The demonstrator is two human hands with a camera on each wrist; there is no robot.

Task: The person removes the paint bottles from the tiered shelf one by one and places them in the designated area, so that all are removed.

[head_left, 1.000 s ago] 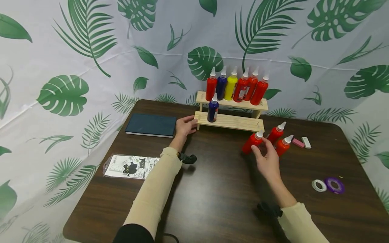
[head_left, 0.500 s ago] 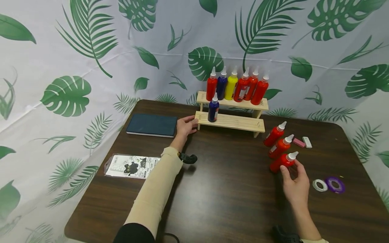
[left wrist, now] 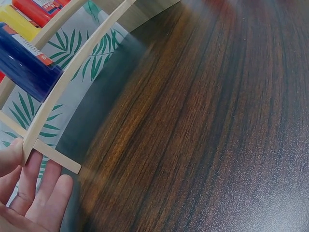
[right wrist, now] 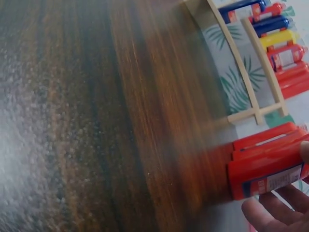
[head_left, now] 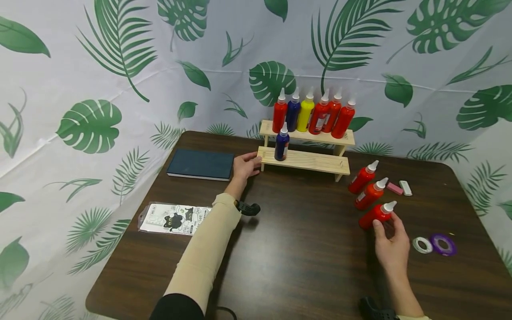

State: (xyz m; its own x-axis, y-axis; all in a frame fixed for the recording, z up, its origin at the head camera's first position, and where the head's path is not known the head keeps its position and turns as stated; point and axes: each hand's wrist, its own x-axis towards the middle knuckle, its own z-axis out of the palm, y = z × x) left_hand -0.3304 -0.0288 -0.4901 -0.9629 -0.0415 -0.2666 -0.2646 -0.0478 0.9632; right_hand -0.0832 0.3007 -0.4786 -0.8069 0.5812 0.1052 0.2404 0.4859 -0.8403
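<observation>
My left hand (head_left: 245, 166) pinches the left end of a two-tier wooden rack (head_left: 304, 161); in the left wrist view the thumb lies on the lower board and the fingers (left wrist: 48, 191) reach beneath it. With thumb and fingertips my right hand (head_left: 393, 249) grips a red squeeze bottle (head_left: 374, 217) with a white nozzle cap. Two more red bottles, the middle one (head_left: 368, 196) and the far one (head_left: 361, 179), stand in line behind it. A dark blue bottle (head_left: 282, 147) stands on the lower tier, and several red, blue and yellow (head_left: 305, 116) bottles fill the upper one.
A dark notebook (head_left: 200, 163) lies beside my left hand, with a cat-print packet (head_left: 172, 218) nearer. On the right are a pink eraser (head_left: 394, 189), a white eraser (head_left: 406, 188), and white (head_left: 422, 245) and purple (head_left: 443, 245) tape rolls. A leaf-print cloth (head_left: 224, 89) hangs behind.
My right hand has carried the red bottle from in front of the rack's right end rightward and nearer, to the near end of the red row. The left hand stays on the rack.
</observation>
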